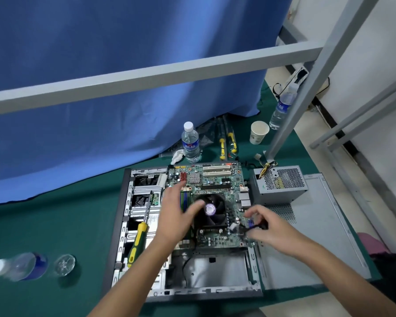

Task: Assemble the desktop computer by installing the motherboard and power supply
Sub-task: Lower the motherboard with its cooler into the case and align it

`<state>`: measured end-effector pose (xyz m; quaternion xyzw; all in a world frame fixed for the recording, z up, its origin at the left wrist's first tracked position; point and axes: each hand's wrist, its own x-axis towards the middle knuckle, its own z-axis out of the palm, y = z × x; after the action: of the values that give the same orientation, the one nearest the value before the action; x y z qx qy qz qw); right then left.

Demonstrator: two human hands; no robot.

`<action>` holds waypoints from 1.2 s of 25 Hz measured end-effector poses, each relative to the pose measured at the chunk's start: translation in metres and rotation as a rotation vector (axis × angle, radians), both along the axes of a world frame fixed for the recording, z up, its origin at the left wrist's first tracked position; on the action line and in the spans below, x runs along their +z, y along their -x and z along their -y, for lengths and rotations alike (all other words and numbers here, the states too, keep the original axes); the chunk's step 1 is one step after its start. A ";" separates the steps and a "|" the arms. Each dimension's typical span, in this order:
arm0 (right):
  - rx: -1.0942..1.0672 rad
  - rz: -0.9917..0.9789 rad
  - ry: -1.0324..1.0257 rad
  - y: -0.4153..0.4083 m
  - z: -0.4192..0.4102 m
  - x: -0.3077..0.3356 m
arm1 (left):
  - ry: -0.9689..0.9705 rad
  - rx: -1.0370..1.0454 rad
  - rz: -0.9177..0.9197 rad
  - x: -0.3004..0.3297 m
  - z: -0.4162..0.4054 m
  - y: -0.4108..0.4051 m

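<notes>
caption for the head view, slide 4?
Left hand over the motherboard in the open case; right hand pinches a connector; power supply still outside.

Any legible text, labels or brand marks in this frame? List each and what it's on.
None can be read.
Upright water bottle: blue label with white characters, too blurred.
Far water bottle: label print too small.
Paper cup: faint print, unreadable.
Fan hub sticker: purple, blurred.
Motherboard: markings too small.

Hands [176, 216] over motherboard [215, 179] in case [124, 225]
</notes>
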<state>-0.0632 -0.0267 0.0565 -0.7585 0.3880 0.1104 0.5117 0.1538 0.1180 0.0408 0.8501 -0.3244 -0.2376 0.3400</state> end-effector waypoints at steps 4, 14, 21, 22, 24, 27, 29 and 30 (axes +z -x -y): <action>-0.383 0.106 0.077 -0.020 0.003 0.009 | -0.202 0.287 -0.042 -0.010 0.004 -0.046; -0.073 -0.158 0.194 -0.095 -0.019 0.000 | -0.229 0.078 -0.451 -0.008 0.008 -0.042; 0.004 -0.161 -0.062 -0.079 0.005 -0.001 | -0.086 0.194 -0.779 0.010 0.011 -0.023; 0.021 -0.164 -0.084 -0.079 0.007 -0.002 | -0.129 0.171 -0.766 0.010 0.008 -0.019; 0.017 -0.149 -0.104 -0.080 0.005 -0.005 | -0.220 0.106 -0.733 0.006 0.002 -0.011; 0.007 -0.117 0.125 -0.084 -0.006 -0.012 | -0.270 0.085 -0.671 0.007 -0.001 0.000; 0.013 -0.096 0.286 -0.087 -0.014 -0.012 | -0.319 -0.006 -0.382 0.007 0.004 0.005; 0.019 -0.093 0.320 -0.087 -0.016 -0.010 | -0.332 -0.048 -0.240 0.006 0.005 0.008</action>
<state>0.0239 -0.0105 0.0461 -0.8281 0.4168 0.0871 0.3647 0.1459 0.1126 0.0473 0.8521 -0.2582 -0.3952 0.2258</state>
